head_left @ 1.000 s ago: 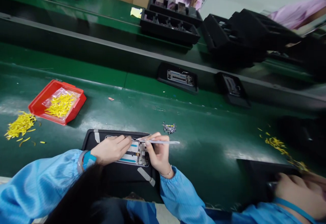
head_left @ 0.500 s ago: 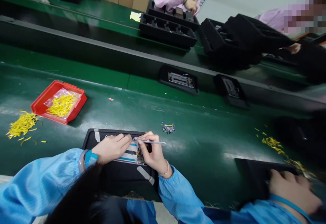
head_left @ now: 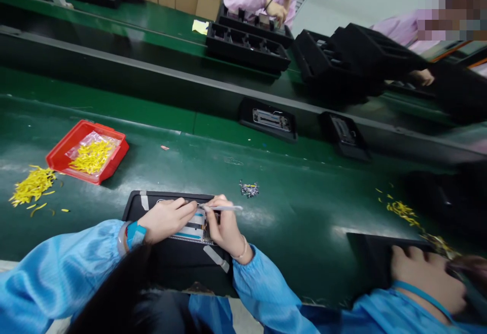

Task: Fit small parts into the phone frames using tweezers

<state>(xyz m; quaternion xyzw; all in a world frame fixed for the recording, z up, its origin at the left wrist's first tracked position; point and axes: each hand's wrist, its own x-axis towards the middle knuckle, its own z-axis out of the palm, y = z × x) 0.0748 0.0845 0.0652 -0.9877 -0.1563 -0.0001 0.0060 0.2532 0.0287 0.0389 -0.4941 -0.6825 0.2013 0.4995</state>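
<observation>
A phone housing [head_left: 195, 220] with blue strips lies in a black tray [head_left: 175, 265], which has grey tape pieces on it. My left hand [head_left: 167, 221] rests over the housing's left part, fingers together and bent down onto its upper edge; the thumb is hidden. Between the thumb and fingers of my right hand [head_left: 227, 230] is a pair of slim silver tweezers [head_left: 231, 208]. Their tip points left, close to my left fingertips. Whatever tiny part lies at the tip is too small to make out.
A red bin [head_left: 117, 146] of yellow strips stands left, beside a loose yellow pile [head_left: 33, 186]. Small metal parts [head_left: 249, 189] lie beyond my right hand. A co-worker's hand [head_left: 426, 278] is at the right. Two trayed housings [head_left: 271, 119] sit further back.
My right hand and the tweezers have shifted slightly left and up, with the tweezers nearer level. My left hand stays almost in place. The co-worker's hand at right appears further left.
</observation>
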